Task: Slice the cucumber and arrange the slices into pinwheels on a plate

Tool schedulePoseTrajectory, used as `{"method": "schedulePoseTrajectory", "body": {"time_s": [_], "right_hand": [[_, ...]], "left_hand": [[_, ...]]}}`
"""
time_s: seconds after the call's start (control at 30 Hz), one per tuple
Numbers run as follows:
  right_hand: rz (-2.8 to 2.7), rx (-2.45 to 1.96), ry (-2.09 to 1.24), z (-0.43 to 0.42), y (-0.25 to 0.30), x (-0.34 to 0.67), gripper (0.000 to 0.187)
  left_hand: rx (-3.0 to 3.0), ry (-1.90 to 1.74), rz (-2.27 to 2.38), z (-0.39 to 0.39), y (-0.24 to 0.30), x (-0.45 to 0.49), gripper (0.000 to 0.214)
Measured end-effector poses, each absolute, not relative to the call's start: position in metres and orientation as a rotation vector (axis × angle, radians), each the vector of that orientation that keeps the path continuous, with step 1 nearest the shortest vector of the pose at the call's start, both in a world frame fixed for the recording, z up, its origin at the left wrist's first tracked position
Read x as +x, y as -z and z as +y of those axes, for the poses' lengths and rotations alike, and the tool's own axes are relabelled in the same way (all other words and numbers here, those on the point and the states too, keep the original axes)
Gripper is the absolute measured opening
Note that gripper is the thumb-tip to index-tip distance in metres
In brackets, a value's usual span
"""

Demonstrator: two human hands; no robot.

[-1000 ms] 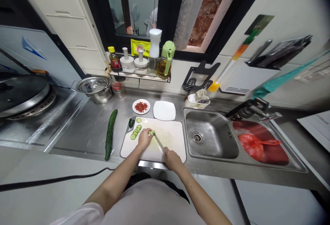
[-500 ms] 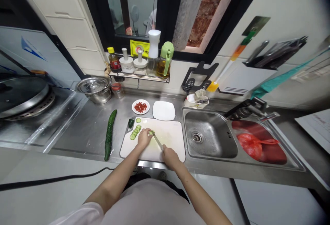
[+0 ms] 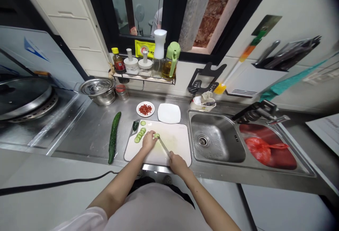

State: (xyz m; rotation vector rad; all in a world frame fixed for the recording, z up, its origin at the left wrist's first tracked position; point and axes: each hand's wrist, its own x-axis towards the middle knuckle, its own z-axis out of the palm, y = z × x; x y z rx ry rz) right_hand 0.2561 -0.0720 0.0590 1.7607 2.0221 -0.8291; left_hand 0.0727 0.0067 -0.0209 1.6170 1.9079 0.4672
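Observation:
My left hand (image 3: 149, 140) is over the white cutting board (image 3: 174, 153), its fingers closed at the left edge of a round cucumber slice (image 3: 157, 136). The fist of my right hand (image 3: 178, 163) wraps the handle of a knife. The knife blade (image 3: 164, 147) slants up and left, its tip at that slice. A row of overlapping cucumber slices (image 3: 140, 135) lies left of my left hand, with a single slice (image 3: 143, 123) above it. A dark green cucumber end piece (image 3: 135, 125) sits at the board's upper left corner.
Left of the board lies a whole cucumber (image 3: 114, 137). Behind it stand a small plate of chopped red pieces (image 3: 145, 109) and a white square plate (image 3: 169, 113). A steel sink (image 3: 217, 137) is on the right, a lidded pot (image 3: 99, 91) at the back left.
The whole view has shifted slightly. The knife tip and the left fingers look a little farther apart, with more of the cucumber slice showing between them.

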Motion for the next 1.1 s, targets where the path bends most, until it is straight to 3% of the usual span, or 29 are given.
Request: {"method": "schedulePoseTrajectory", "body": {"time_s": [1.1], "right_hand": [[2.049, 1.793, 0.828, -0.069, -0.057, 0.251, 0.027]], "left_hand": [[1.643, -0.483, 1.899, 0.008, 0.024, 0.072, 0.025]]}}
